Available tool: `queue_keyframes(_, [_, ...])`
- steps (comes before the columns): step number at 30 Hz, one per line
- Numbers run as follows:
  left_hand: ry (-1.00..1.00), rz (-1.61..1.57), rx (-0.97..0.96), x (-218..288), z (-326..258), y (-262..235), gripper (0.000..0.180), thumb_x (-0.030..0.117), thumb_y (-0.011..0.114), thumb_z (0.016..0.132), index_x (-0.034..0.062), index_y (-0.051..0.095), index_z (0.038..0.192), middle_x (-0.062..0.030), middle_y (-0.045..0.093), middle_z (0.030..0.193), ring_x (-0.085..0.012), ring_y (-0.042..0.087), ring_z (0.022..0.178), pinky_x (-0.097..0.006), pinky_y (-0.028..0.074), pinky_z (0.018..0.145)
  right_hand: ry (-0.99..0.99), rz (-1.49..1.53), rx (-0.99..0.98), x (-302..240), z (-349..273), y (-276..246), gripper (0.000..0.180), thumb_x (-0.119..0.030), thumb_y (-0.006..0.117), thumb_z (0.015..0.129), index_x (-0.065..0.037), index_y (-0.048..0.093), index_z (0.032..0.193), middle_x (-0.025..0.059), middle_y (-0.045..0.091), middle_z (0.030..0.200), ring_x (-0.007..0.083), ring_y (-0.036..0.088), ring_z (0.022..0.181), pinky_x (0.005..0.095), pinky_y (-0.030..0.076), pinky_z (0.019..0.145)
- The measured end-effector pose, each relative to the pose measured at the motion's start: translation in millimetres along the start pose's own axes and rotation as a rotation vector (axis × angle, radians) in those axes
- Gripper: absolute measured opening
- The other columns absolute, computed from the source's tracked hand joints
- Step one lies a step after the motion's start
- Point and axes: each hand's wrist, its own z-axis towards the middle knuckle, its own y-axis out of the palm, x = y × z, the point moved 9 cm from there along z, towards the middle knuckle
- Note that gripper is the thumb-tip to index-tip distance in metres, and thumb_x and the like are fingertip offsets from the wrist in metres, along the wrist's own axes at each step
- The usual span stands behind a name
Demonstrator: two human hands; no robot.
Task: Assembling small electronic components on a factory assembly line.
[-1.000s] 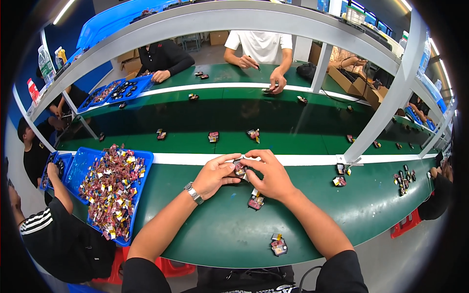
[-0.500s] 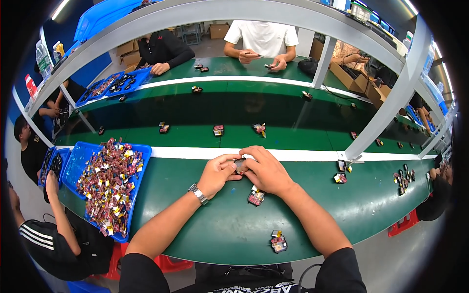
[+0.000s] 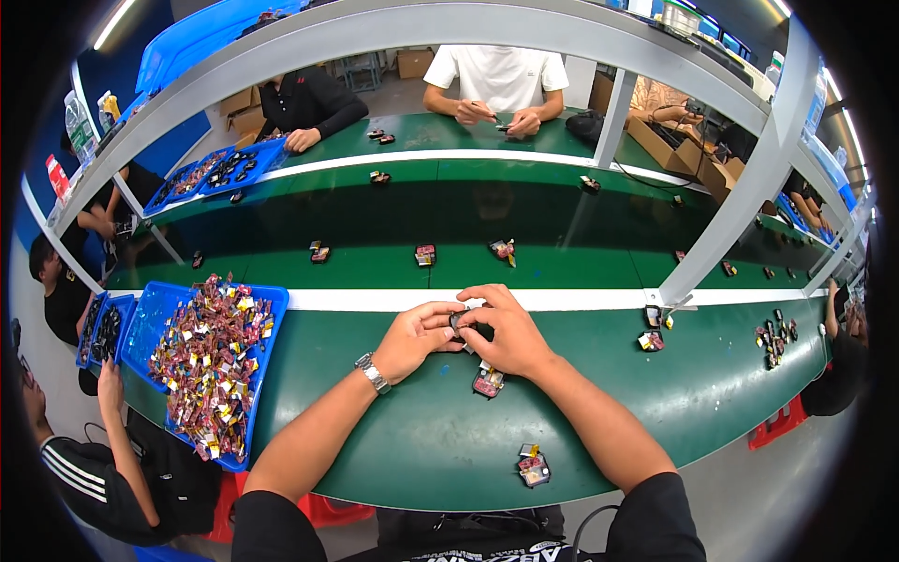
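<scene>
In the head view, the thing being worked on, a small dark case, sits at the centre of the frame, just below the white strip. The left hand steadies it from the left, thumb and fingers closed in on it; the right hand pinches it from the other side — fingers cover most of it, so its inside cannot be read.

The work on this piece looks partway along, as it is not yet set down. A case with a red board lies just below the right hand, another at lower centre; whether these are finished, I cannot tell. Plenty seems left — a big heap of red boards fills the blue tray at left.
</scene>
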Motion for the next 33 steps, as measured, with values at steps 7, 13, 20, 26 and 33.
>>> queue_keyframes(7, [-0.031,-0.015,0.027,-4,-1,-2,0.035,-0.001,0.047,0.099,-0.0015,0.049,0.133,-0.0137,0.062,0.122,-0.0179,0.065,0.107,-0.032,0.057,0.093,-0.048,0.013,0.012,-9,-4,-4,0.007,-0.009,0.069,0.08,-0.006,0.072,0.086,0.007,0.061,0.118,0.027,0.055,0.112,0.0369,0.05,0.09])
queue_keyframes(13, [-0.036,-0.031,0.021,-4,0,-2,0.034,-0.001,0.045,0.099,-0.0013,0.049,0.133,-0.0141,0.062,0.123,-0.0187,0.064,0.108,-0.033,0.057,0.094,-0.001,0.052,0.126,-3,-7,-3,0.01,-0.006,0.072,0.079,-0.006,0.073,0.089,0.0075,0.063,0.116,0.0262,0.057,0.109,0.0354,0.052,0.088])
queue_keyframes(20, [0.002,-0.026,0.034,-3,0,-2,0.031,0.003,0.049,0.099,-0.0018,0.05,0.13,-0.0146,0.063,0.12,-0.0199,0.065,0.108,-0.035,0.057,0.093,0.028,0.046,0.151,-7,-9,0,0.011,-0.005,0.071,0.079,-0.005,0.074,0.089,0.0075,0.063,0.116,0.0263,0.057,0.109,0.0351,0.052,0.088])
queue_keyframes(26, [-0.008,0.038,0.094,-2,-1,-2,0.032,0.002,0.048,0.098,-0.0041,0.049,0.129,-0.0162,0.064,0.119,-0.0209,0.065,0.108,-0.035,0.058,0.092,0.05,0.065,0.195,0,-12,0,0.01,-0.007,0.073,0.08,-0.006,0.074,0.09,0.0072,0.063,0.117,0.0259,0.056,0.11,0.0355,0.052,0.088])
queue_keyframes(33, [0.007,0.0,0.053,-3,-2,-2,0.032,0.001,0.046,0.099,-0.003,0.049,0.13,-0.0158,0.063,0.12,-0.021,0.065,0.109,-0.036,0.056,0.094,0.042,0.035,0.178,-4,-11,3,0.01,-0.007,0.073,0.08,-0.005,0.074,0.09,0.0071,0.063,0.116,0.0262,0.056,0.111,0.0359,0.052,0.088])
